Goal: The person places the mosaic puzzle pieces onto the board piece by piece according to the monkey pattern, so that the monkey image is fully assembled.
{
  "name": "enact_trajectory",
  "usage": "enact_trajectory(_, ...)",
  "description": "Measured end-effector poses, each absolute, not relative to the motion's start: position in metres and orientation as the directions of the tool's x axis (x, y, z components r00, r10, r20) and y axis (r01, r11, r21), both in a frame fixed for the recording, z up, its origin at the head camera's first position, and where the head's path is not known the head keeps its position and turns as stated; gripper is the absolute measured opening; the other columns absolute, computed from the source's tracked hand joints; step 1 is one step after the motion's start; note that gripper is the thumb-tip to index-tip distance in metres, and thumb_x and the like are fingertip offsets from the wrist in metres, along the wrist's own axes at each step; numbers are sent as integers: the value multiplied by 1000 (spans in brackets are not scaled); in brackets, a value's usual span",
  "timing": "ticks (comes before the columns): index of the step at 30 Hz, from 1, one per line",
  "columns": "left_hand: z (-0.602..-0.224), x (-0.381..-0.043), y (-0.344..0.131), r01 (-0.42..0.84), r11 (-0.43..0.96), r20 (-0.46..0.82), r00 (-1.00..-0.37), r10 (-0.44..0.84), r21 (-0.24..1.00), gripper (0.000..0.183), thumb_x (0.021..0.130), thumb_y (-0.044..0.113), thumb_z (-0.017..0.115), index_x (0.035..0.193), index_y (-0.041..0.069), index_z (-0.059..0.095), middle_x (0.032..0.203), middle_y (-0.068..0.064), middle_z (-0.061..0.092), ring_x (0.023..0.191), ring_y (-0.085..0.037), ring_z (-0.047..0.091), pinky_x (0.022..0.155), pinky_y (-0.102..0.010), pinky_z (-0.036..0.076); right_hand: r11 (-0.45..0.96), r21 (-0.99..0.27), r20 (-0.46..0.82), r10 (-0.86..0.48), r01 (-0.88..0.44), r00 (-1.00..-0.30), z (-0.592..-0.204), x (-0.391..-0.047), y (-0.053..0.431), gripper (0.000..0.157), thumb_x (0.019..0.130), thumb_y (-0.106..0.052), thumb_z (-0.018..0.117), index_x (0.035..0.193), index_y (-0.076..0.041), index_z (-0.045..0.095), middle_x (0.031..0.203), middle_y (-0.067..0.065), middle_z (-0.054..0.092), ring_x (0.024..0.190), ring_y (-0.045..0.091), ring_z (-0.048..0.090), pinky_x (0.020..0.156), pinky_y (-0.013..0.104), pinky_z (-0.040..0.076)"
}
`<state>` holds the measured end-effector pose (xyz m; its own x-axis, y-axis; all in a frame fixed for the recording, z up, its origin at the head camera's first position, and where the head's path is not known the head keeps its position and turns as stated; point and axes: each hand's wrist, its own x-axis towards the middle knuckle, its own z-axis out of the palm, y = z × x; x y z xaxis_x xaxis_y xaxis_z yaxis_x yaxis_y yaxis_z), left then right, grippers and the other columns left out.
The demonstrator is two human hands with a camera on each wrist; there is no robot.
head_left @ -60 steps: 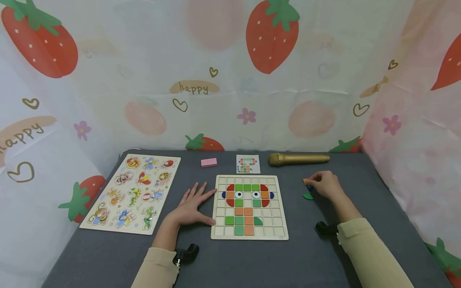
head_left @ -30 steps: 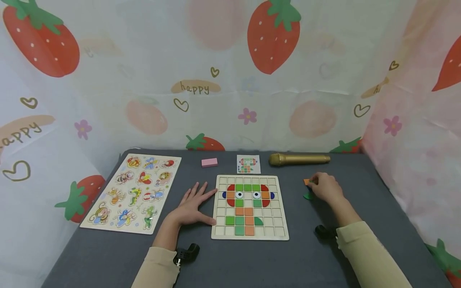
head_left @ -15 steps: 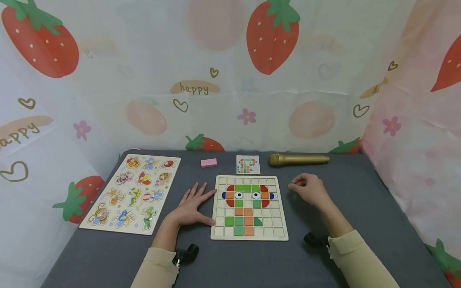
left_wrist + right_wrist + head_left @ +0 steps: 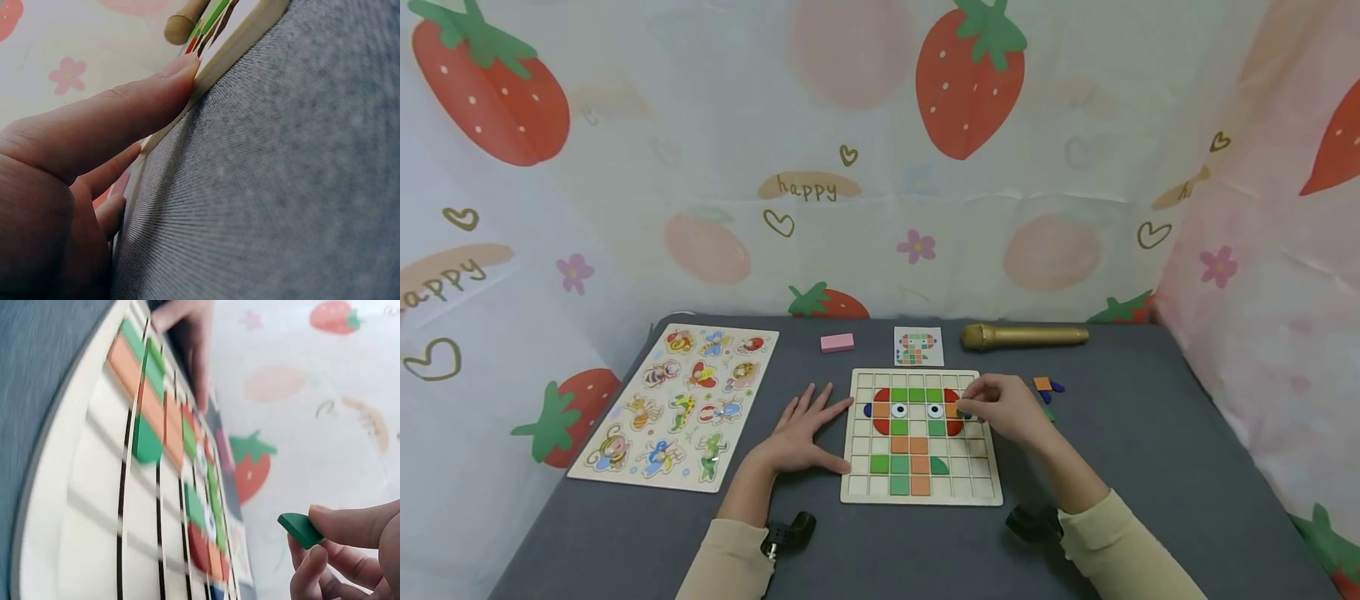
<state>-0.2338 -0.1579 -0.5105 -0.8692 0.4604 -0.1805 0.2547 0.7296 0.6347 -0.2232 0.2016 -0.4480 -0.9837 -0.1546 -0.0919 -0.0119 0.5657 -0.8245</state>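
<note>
My left hand (image 4: 801,437) lies with its fingers spread beside the wooden grid board (image 4: 962,485), thumb and index fingertips at its left edge. In the left wrist view the thumb touches the board's rim. My right hand (image 4: 1000,406) is over the board's upper right side. It pinches a green quarter-round tile (image 4: 301,530) between thumb and fingers, seen in the right wrist view. Red, orange, green and blue tiles on the board form a figure with two round eye tiles (image 4: 898,410). A green quarter-round tile (image 4: 938,466) sits right of the lower orange ones.
Loose orange, blue and green tiles (image 4: 1042,383) lie right of the board. Behind it are a pattern card (image 4: 918,347), a pink block (image 4: 837,342) and a gold microphone (image 4: 1025,336). An insect picture board (image 4: 651,467) lies at the left.
My right hand picked up the green quarter-round tile from the loose tiles at the right and moved left over the board. My left hand stayed at the board's edge.
</note>
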Motion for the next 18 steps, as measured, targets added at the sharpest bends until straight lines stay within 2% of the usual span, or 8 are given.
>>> enact_trajectory(4, -512, -233, -158, 255, 733, -182, -870, 459, 631, 107, 71, 56, 85, 160, 31, 31, 172, -6, 4, 157, -33, -11, 125, -57, -6, 558, -829, -95, -184, -24, -978, -447, -218, 185, 17, 89, -26, 79, 95, -11, 75, 87, 3, 69, 77, 22, 60, 63, 31, 48)
enact_trajectory(10, -512, -233, -158, 254, 734, -186, -868, 460, 630, 107, 71, 57, 85, 160, 32, 31, 172, -5, 4, 157, -32, -11, 125, -57, -6, 524, -851, -98, -242, -45, -965, -450, -213, 162, 13, 88, -23, 79, 95, -13, 76, 82, 2, 68, 77, 30, 64, 61, 30, 49)
enact_trajectory(13, -510, -233, -159, 248, 734, -187, -871, 455, 632, 107, 71, 56, 85, 160, 31, 31, 172, -6, 5, 157, -32, -11, 124, -58, -6, 506, -861, -88, -262, -59, -961, -452, -212, 151, 13, 89, -23, 79, 96, -13, 78, 83, 1, 68, 75, 24, 61, 61, 30, 50)
enact_trajectory(18, -509, -233, -159, 258, 732, -182, -868, 462, 630, 106, 72, 57, 84, 160, 30, 31, 171, -7, 5, 157, -34, -11, 124, -58, -6, 521, -849, -76, -293, -92, -953, -457, -209, 134, 7, 88, -22, 79, 90, -15, 79, 79, -1, 69, 71, 16, 59, 60, 30, 48)
